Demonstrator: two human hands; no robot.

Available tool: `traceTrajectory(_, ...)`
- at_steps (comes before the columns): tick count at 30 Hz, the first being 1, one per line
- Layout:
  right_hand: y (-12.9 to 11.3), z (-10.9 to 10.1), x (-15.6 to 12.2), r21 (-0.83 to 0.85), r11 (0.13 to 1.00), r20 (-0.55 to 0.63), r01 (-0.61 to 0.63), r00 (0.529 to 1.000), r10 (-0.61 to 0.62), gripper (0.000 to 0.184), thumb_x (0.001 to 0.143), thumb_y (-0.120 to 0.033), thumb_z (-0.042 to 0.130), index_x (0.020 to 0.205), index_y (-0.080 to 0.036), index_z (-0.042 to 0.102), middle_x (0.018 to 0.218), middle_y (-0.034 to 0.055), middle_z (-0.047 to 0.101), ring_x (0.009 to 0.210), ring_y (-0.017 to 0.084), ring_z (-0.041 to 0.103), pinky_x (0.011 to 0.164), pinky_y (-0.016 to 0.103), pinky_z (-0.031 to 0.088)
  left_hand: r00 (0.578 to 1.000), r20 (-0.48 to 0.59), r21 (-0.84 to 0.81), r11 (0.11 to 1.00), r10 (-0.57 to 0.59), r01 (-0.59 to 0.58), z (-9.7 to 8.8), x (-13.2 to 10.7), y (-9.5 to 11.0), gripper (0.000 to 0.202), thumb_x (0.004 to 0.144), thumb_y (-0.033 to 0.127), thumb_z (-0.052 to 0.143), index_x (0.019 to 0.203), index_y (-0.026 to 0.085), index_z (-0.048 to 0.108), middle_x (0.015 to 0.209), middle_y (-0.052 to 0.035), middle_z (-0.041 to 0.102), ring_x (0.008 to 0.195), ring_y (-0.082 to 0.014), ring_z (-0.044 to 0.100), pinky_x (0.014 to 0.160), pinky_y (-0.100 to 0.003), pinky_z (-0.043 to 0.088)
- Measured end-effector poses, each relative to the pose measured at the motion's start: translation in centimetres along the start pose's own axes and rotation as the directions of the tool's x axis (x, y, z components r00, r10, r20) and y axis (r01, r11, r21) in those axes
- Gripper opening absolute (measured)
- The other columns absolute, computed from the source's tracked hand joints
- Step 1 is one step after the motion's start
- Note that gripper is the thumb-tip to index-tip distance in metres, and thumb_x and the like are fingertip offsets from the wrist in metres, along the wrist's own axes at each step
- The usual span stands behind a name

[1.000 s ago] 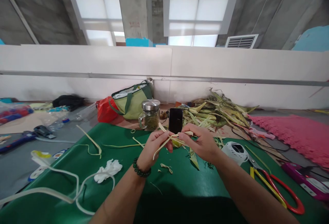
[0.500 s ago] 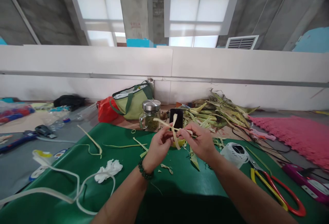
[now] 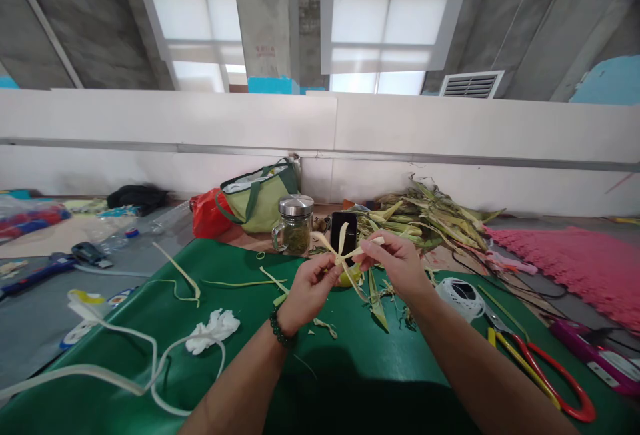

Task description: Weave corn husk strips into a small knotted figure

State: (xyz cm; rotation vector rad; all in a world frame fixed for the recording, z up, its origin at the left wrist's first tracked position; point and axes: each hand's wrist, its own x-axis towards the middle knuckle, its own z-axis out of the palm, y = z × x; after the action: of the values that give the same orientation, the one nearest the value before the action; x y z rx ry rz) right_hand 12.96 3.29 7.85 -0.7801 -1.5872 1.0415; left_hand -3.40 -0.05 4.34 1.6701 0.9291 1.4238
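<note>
Pale corn husk strips [image 3: 341, 260] cross one another at a small knot-like centre, held up over the green mat [image 3: 240, 382]. My left hand [image 3: 314, 286], a dark beaded bracelet at its wrist, pinches them near that centre. With thumb and fingers closed, my right hand [image 3: 395, 263] grips one strip that points to the right. Other strips stick out upward, to the upper left and downward. Just behind the hands stands a dark phone [image 3: 344, 230], partly covered by a strip. Something yellow-green [image 3: 347, 278] lies beneath, mostly hidden.
A heap of dried husks [image 3: 425, 212] lies at the back right. Behind the mat are a lidded glass mug [image 3: 295, 225] and a green bag [image 3: 260, 198]. Red-and-yellow-handled scissors [image 3: 540, 368] and a ball of white string [image 3: 460, 296] lie right; crumpled tissue [image 3: 214, 332] and white cord [image 3: 153, 362] left.
My right hand has moved slightly right and up, drawing its strip away from the centre. My left hand keeps its pinch, and the strips have turned a little.
</note>
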Motion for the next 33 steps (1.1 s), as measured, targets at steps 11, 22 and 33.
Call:
traceTrajectory(11,0.8,0.2,0.1,-0.185,0.982,0.169,0.035,0.986,-0.003,0.028,0.076,-0.041,0.061,0.063,-0.018,0.057,0.057,0.0018,0.064,0.052,0.013,0.059,0.049,0.024,0.047,0.994,-0.069,-0.197,0.977,-0.090,0.075,0.5,-0.1,-0.5,0.033,0.068,0.036,0.073,0.091,0.018,0.058,0.075,0.0002,0.056,0.068,-0.0126,0.052,0.064,-0.022,0.043)
traceTrajectory(22,1.3,0.8,-0.2,-0.341,0.933,0.184,0.118,0.981,-0.057,0.027,0.081,-0.040,0.054,0.064,-0.018,0.056,0.058,0.0000,0.058,0.049,0.011,0.052,0.045,0.022,0.037,0.990,-0.082,-0.182,0.978,-0.115,0.099,0.0,-0.4,0.3,0.047,0.077,0.045,0.061,0.111,0.014,0.065,0.065,-0.0013,0.060,0.052,-0.0095,0.045,0.053,-0.023,0.039)
traceTrajectory(33,1.8,-0.3,0.2,-0.572,0.763,0.188,0.301,0.953,-0.235,0.026,0.087,-0.036,0.049,0.069,-0.019,0.056,0.059,-0.0005,0.057,0.055,0.012,0.052,0.052,0.023,0.037,0.967,-0.094,-0.372,0.909,-0.238,0.188,-0.1,-0.2,-0.1,0.034,0.070,0.043,0.070,0.087,0.013,0.065,0.063,-0.0002,0.058,0.060,-0.0129,0.057,0.061,-0.024,0.046)
